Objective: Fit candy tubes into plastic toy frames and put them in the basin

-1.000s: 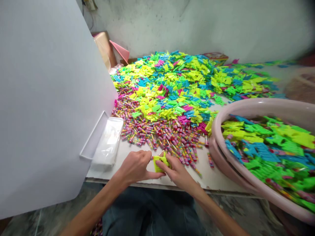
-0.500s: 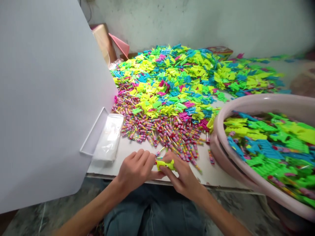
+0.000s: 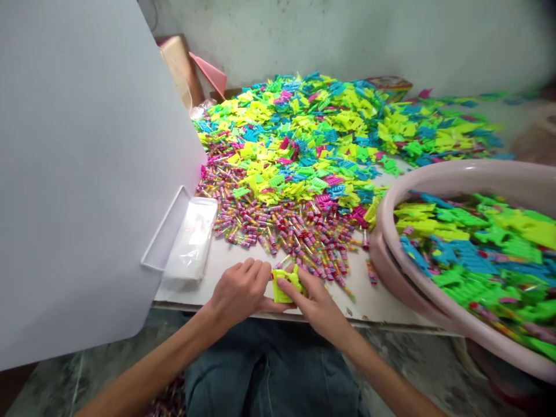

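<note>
Seated at the desk [image 3: 360,304], jeans-clad lap [image 3: 269,370] just below its front edge. Left hand [image 3: 238,292] and right hand [image 3: 313,301] met at the centre, close together, with a neon-yellow plastic piece [image 3: 283,286] between them, held just above the desk surface. Fingers of the right hand narrow, closed over the piece from above; left thumb stretched across to its lower edge, other left fingers curled. Exact shape of the piece mostly hidden by the grip.

Striped candy tubes [image 3: 304,243] lay scattered just beyond the hands, some almost touching the right hand. Behind them, a large heap of green, yellow, blue and pink plastic pieces [image 3: 304,127] spread across the desk toward the wall. Pink basin [image 3: 456,174] at right, filled with similar plastic pieces [image 3: 478,249]. Clear plastic packet [image 3: 193,240] beside a white board [image 3: 78,174] at left.
</note>
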`<state>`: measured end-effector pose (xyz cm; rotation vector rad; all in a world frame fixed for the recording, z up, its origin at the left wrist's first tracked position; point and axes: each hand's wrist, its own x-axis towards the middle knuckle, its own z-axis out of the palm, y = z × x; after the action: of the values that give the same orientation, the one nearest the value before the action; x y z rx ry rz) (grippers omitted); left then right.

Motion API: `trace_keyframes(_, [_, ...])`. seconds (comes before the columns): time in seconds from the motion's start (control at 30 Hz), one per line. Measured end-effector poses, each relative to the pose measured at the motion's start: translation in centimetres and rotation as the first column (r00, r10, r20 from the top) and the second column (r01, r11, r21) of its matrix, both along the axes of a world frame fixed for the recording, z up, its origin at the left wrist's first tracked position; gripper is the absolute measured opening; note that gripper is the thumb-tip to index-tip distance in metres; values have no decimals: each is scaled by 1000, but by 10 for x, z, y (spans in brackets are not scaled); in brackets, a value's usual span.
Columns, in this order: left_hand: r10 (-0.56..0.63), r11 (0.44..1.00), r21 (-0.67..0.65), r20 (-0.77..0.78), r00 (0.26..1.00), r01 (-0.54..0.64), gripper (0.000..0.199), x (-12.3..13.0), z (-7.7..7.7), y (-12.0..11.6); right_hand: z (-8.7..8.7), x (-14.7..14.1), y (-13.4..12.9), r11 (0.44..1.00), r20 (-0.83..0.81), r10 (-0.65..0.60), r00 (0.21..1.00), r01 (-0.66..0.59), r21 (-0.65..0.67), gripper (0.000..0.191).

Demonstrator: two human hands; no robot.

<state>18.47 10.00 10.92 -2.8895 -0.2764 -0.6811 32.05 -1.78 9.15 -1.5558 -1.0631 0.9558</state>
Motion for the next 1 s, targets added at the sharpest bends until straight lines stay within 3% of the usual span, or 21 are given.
trace_keyframes(0.17, [-10, 1000, 16, -23, 1000, 10, 60, -2, -12, 3, -7, -1, 2, 997, -98, -2, 995, -6, -79, 38])
trace_keyframes(0.4, [-60, 986, -155, 0, 998, 59, 64, -1, -16, 11, -15, -6, 2, 997, -127, -1, 992, -8, -75, 37])
trace_keyframes(0.67, [-23, 997, -69, -30, 999, 21, 64, -4, -18, 6, -28, -7, -1, 999, -191, -13, 982, 19, 28, 31])
trace_keyframes(0.83, [-25, 1000, 0, -35, 999, 25, 63, -6, -14, 5, -24, -10, -2, 999, -248, 10, 969, 2, 46, 29])
trace_keyframes(1.0, [-35, 998, -44, -26, 999, 33, 62, -6, -14, 9, -19, -16, 0, 997, -260, -66, 963, 76, 29, 27])
